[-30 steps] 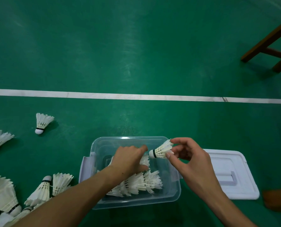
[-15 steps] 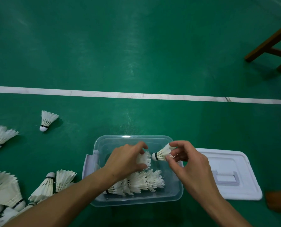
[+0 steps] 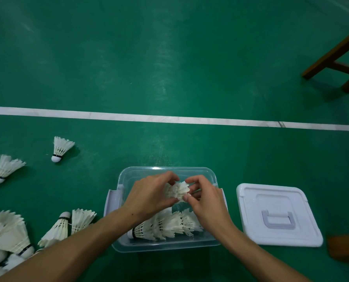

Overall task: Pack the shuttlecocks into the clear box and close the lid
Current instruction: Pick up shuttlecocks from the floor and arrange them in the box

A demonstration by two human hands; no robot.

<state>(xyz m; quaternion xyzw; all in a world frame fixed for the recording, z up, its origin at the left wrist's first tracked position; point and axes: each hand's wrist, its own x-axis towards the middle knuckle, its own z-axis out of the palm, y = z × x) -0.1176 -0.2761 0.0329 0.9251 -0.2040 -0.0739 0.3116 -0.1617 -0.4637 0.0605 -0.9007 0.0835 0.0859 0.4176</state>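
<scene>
Nesting is under way: a shuttlecock (image 3: 179,189) is pinched between the left hand (image 3: 151,197) and right hand (image 3: 205,200) above the clear box (image 3: 214,176), so alignment with the stacked row (image 3: 165,225) is judged needed next.

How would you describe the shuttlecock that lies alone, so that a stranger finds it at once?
Start from the white court line and look just below its left part. There one lone shuttlecock lies on the green floor, cork toward the camera, farther up than all the other loose ones.

Clear glossy plastic box (image 3: 126,180), white feather shuttlecocks (image 3: 169,224), matt plastic lid (image 3: 251,220), wood stool (image 3: 336,55).
</scene>
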